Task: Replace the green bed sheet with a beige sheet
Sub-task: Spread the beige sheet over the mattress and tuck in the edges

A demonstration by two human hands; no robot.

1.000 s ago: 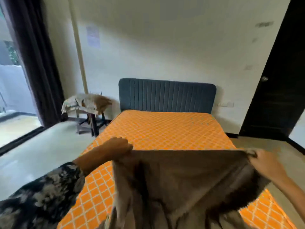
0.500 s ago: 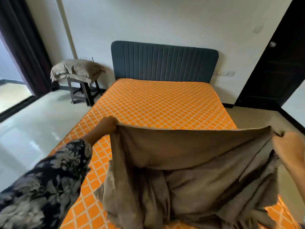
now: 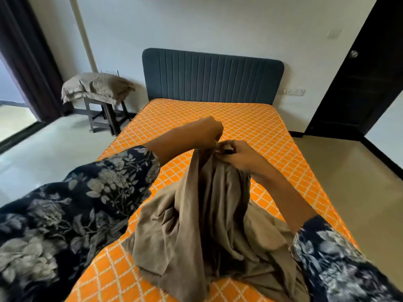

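From the head camera, both hands meet above the middle of the bare orange mattress point(image 3: 218, 118), which carries a white diamond grid. The left hand point(image 3: 202, 131) has its fingers curled down, pinching the top edge of the beige sheet point(image 3: 196, 225). The right hand point(image 3: 237, 153) sits just beside it, fingers curled round the same gathered edge. From that pinch the sheet hangs in long folds and pools in a crumpled heap on the near end of the mattress. Both forearms wear dark floral sleeves point(image 3: 65, 214). A ribbed grey-blue headboard point(image 3: 212, 77) stands against the far wall. Left of the bed, beige pillows point(image 3: 98, 88) lie on a dark stool point(image 3: 106, 116); a dark door point(image 3: 359, 83) is at the right
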